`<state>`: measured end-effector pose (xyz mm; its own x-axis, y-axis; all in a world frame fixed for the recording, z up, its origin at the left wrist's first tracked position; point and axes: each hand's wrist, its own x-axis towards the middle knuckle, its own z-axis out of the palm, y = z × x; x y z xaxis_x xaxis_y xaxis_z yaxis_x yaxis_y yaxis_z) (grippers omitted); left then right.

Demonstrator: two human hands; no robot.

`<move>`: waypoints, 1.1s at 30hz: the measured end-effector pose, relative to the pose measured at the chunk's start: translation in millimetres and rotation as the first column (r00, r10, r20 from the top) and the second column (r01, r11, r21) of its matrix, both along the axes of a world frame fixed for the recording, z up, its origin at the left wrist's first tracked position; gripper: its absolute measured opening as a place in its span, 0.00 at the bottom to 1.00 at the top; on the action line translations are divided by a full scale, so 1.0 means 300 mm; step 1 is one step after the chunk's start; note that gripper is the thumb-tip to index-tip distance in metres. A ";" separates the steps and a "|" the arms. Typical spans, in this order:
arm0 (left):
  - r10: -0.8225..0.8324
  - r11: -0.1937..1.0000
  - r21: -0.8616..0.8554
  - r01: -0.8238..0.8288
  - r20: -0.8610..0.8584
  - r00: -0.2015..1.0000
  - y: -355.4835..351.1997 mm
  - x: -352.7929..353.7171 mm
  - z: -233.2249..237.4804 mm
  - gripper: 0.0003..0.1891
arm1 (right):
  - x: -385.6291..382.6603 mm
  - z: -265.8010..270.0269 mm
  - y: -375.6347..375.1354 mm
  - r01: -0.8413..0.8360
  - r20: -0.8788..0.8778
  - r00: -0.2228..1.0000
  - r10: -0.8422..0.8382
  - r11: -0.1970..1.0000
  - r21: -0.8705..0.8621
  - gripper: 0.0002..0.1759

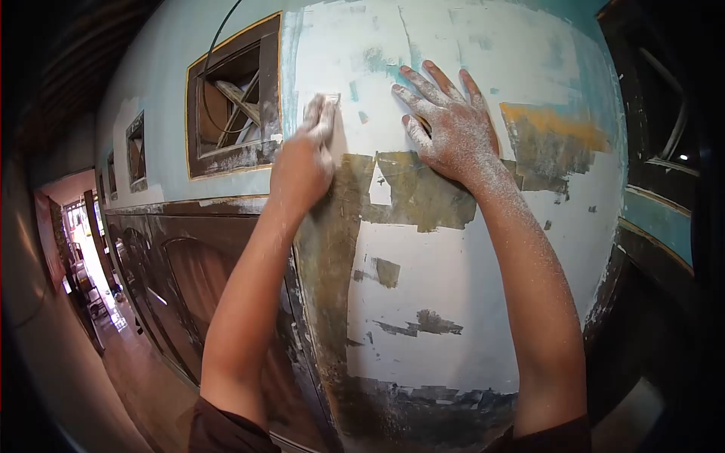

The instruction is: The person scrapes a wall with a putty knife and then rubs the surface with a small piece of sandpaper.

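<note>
A wall (423, 272) with white, teal, olive and ochre patches fills the middle of the view. Against its upper left part, my left hand (306, 155) presses a small pale piece (333, 98) that looks like folded sandpaper; its fingers are together and dusty. Farther right, my right hand (449, 124) lies flat on the wall with its fingers spread and holds nothing. White dust coats its fingers, its back and the forearm. Below and between the hands is an olive patch (430, 196) with a small white triangle in it.
Left of the hands is a framed wall opening (234, 98) with crossed slats, and a dark cable hangs over it. Brown wooden panels (189, 264) run below. Another dark frame (657, 98) stands at the right. A passage (98, 264) opens at far left.
</note>
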<state>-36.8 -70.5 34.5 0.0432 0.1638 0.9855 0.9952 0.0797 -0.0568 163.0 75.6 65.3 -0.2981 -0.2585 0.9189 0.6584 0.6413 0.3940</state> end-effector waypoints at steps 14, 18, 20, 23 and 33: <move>-0.010 0.998 0.059 0.011 -0.023 1.000 0.035 0.020 0.202 0.33 | 0.007 -0.006 -0.006 -0.027 0.025 0.999 0.027 0.999 -0.024 0.27; -0.076 0.997 0.023 0.076 -0.017 0.997 0.013 0.016 0.026 0.38 | 0.011 0.003 -0.010 -0.032 0.027 0.999 0.033 0.999 -0.017 0.27; -0.052 0.999 0.009 0.052 -0.011 0.999 0.000 0.023 -0.076 0.39 | 0.011 0.001 -0.015 -0.028 0.029 0.999 0.029 0.999 -0.036 0.27; -0.001 0.999 -0.041 0.003 0.038 0.999 -0.013 0.045 -0.185 0.40 | 0.012 0.000 -0.017 -0.023 0.029 0.999 0.024 0.999 -0.034 0.27; 0.087 0.995 0.045 -0.088 0.014 0.996 0.040 0.031 0.132 0.35 | 0.013 0.001 -0.015 -0.032 0.024 0.999 0.033 0.999 -0.031 0.27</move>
